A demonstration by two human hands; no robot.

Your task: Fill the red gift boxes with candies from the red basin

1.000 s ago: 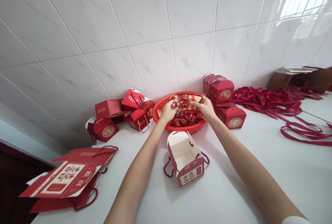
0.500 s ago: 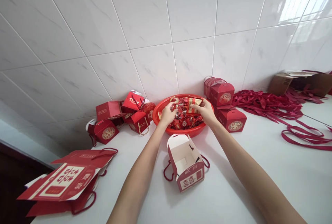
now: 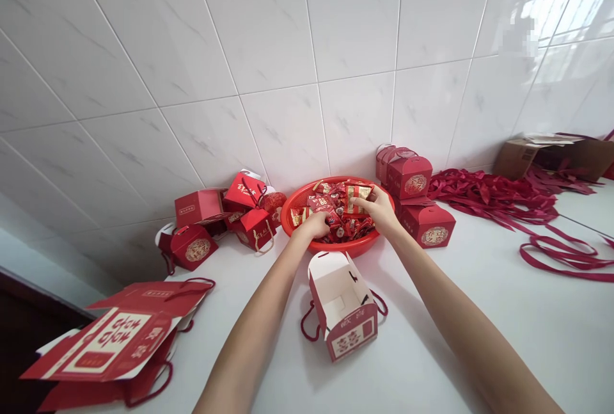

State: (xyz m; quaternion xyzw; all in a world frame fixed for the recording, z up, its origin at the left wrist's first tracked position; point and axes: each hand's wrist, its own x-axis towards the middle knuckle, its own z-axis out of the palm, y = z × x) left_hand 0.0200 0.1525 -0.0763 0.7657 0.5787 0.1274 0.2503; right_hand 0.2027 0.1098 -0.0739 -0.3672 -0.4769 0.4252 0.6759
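A red plastic basket (image 3: 290, 225) holds a heap of wrapped candies (image 3: 341, 230) in red and gold. My right hand (image 3: 381, 209) reaches in from the right, thumb and fingers closed on a red-and-gold candy packet (image 3: 354, 199). On the left side of the heap lies my left hand (image 3: 314, 226), its fingers curled down among the wrappers. Whatever its fingertips hold is hidden. Between my forearms stands a red-and-white gift box (image 3: 352, 332) with its top open, its pale inside showing and dark red cord handles at its sides.
Closed red gift boxes (image 3: 194, 244) cluster left of the basket, and more boxes (image 3: 429, 225) are stacked to its right. Flat red box blanks (image 3: 119, 343) lie at the left table edge. Red ribbons (image 3: 484, 193) and a cardboard box (image 3: 515, 158) are at the right. A tiled wall rises behind.
My left hand has moved down and slightly right, deeper among the candies. My right hand stays on the red-and-gold packet. The view has shifted slightly.
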